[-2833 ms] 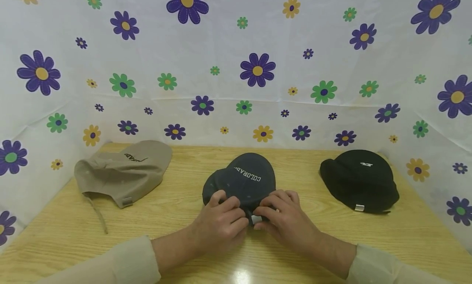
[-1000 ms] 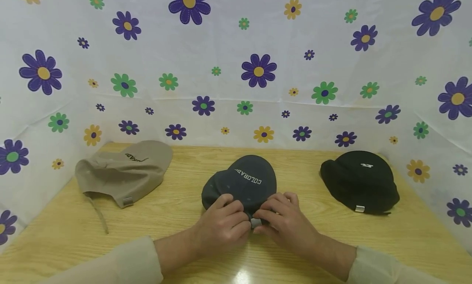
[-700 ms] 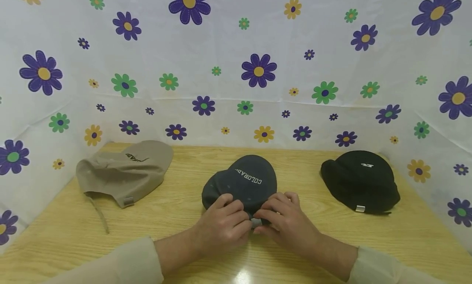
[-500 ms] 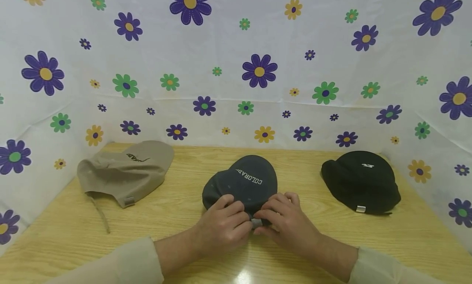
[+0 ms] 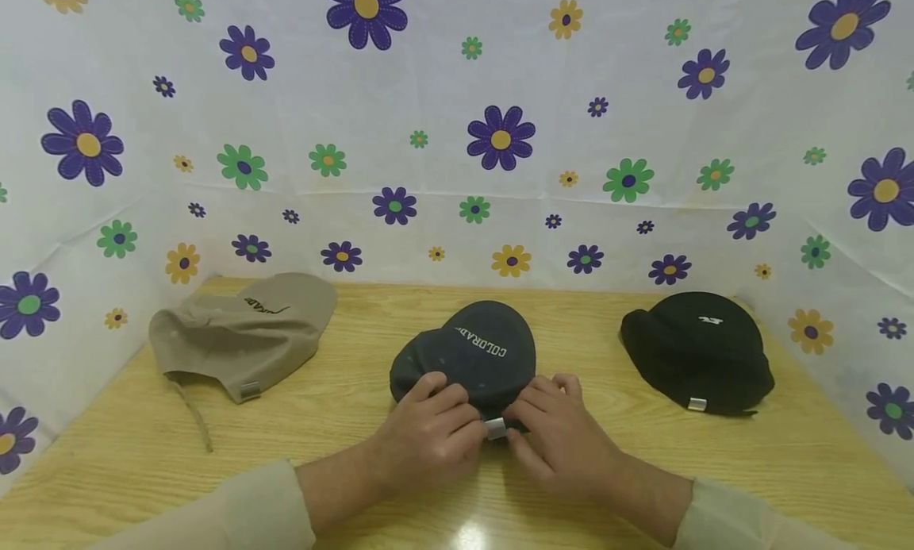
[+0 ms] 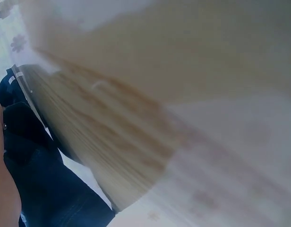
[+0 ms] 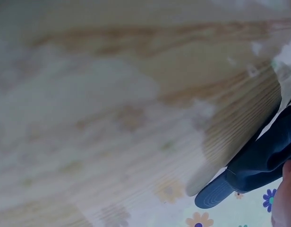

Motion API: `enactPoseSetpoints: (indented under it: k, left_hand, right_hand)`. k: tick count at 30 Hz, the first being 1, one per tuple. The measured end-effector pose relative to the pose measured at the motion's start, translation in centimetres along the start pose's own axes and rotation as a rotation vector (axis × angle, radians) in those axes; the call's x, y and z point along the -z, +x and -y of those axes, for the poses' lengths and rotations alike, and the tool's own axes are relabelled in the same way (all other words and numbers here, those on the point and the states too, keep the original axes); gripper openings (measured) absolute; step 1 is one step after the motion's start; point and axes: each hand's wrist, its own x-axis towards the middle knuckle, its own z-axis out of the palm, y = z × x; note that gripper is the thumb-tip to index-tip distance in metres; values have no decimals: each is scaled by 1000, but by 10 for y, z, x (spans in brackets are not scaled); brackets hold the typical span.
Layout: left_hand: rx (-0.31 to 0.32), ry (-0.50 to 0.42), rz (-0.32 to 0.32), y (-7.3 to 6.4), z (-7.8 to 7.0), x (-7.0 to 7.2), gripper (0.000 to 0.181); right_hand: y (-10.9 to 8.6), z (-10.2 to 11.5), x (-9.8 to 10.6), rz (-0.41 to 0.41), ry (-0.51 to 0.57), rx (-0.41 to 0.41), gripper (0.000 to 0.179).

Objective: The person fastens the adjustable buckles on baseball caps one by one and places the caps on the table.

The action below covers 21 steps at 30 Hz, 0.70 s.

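Head view: The navy cap (image 5: 471,351) is located at the center of the table (image 5: 400,526), with its white lettering reading "COLORAD" before it is lost in a fold. Relative to this cap, the left hand (image 5: 432,431) is at 7 o'clock, fingers curled and gripping the rear edge; the right hand (image 5: 560,439) is at 4 o'clock, its thumb and fingertips pinching the rear edge beside the silver clasp (image 5: 496,428). The beige cap (image 5: 250,340) is at 9 o'clock; dark letters "RAD" are legible. The black cap (image 5: 696,348) is at 3 o'clock; its 1 white mark is unreadable. Compared with 0.5 s earlier, the right fingertips have shifted toward 3 o'clock, exposing more of the clasp; all 3 caps remain in place. Left wrist view: the navy cap is at 8 o'clock; grip cannot be determined. Right wrist view: the navy cap is at 4 o'clock; fingertip contact is hidden.
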Motion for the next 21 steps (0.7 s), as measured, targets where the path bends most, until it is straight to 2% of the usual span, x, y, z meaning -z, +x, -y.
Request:
enactPoseSetpoints:
  k: [3,6,14,21]
  left_hand:
    - [38,-16,8,0,0,0,11]
    - [65,-32,28,0,-1,0,20]
    - [58,12,52,1,-4,0,24]
    - [50,26,33,1,-4,-1,18]
  right_hand:
    - [0,1,0,44,13,-4,3]
    - [0,2,0,75,43,16,4]
    - [0,3,-1,94,146,69,5]
    - [-1,3,-2,68,103,91,7]
